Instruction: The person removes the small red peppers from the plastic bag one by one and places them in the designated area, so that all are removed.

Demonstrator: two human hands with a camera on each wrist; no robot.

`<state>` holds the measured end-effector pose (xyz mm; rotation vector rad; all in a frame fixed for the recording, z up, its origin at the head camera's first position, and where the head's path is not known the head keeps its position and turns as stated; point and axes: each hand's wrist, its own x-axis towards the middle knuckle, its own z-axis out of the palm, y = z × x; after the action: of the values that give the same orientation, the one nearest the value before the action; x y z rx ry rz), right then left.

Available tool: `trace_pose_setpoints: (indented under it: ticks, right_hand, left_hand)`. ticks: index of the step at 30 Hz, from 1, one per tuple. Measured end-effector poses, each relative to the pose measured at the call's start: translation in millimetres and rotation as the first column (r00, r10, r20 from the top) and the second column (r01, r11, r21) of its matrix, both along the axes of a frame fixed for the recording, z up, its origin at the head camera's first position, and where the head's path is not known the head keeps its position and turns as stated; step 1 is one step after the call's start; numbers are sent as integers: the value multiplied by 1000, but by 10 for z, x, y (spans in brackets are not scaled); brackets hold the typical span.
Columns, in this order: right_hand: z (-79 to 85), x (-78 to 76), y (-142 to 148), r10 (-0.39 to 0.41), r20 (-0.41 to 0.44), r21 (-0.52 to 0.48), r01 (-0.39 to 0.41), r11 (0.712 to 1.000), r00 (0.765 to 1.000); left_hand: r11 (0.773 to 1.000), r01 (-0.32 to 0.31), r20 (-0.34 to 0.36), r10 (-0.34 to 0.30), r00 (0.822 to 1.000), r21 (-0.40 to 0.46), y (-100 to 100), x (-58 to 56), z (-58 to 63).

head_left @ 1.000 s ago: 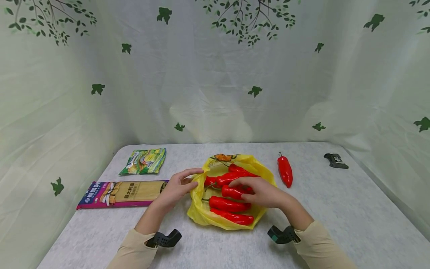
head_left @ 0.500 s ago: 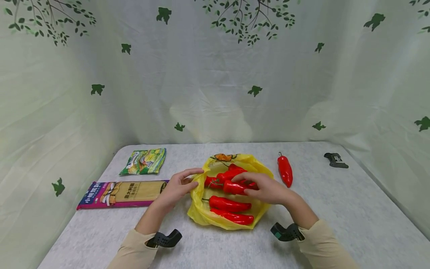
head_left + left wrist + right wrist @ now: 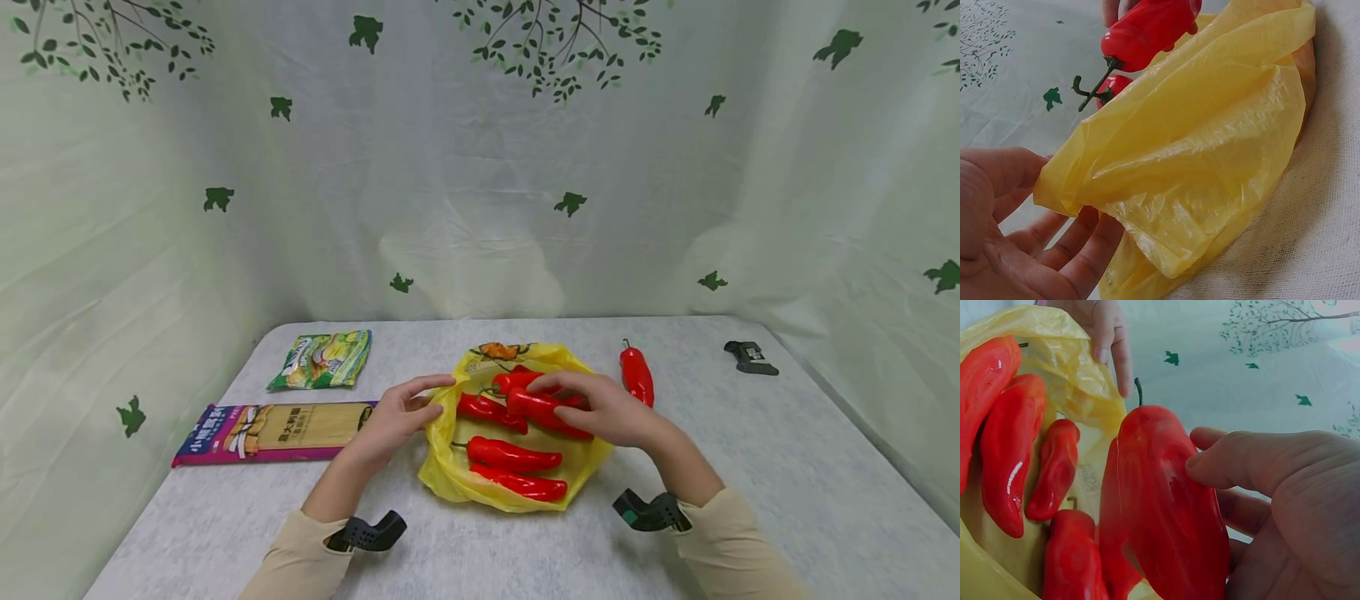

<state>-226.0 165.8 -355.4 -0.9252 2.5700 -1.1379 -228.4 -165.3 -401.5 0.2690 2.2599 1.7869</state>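
Note:
A yellow plastic bag (image 3: 431, 479) lies with its mouth spread, several glossy red peppers (image 3: 513, 454) inside it. At the bag's left rim, my left hand (image 3: 395, 421) pinches the plastic; the left wrist view shows the rim (image 3: 1063, 187) between thumb and fingers. My right hand (image 3: 611, 412) grips one red pepper (image 3: 1169, 500) between thumb and fingers, over the right side of the bag. That pepper's green stem (image 3: 1139, 390) points away from the palm. Other peppers sit partly behind the held one. A separate red pepper (image 3: 636, 375) rests on the table outside the bag, beyond my right hand.
On the left of the table (image 3: 750, 483) lie a long noodle pack (image 3: 277, 432) and, behind it, a green snack packet (image 3: 322, 360). A small black packet (image 3: 750, 358) is at the far right. A leaf-patterned curtain (image 3: 480, 208) encloses the back and sides.
My right hand has drawn the gripped pepper rightward and slightly up, uncovering another pepper at the bag's left side. My left hand stays at the rim.

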Motion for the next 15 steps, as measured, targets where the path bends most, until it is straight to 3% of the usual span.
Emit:
trace_pose_setpoints:
  ticks: [15]
  right_hand:
    - [95, -24, 74, 18, 7, -72, -17, 997, 1000]
  left_hand:
    - [1000, -8, -1, 8, 1000, 0, 17, -15, 10]
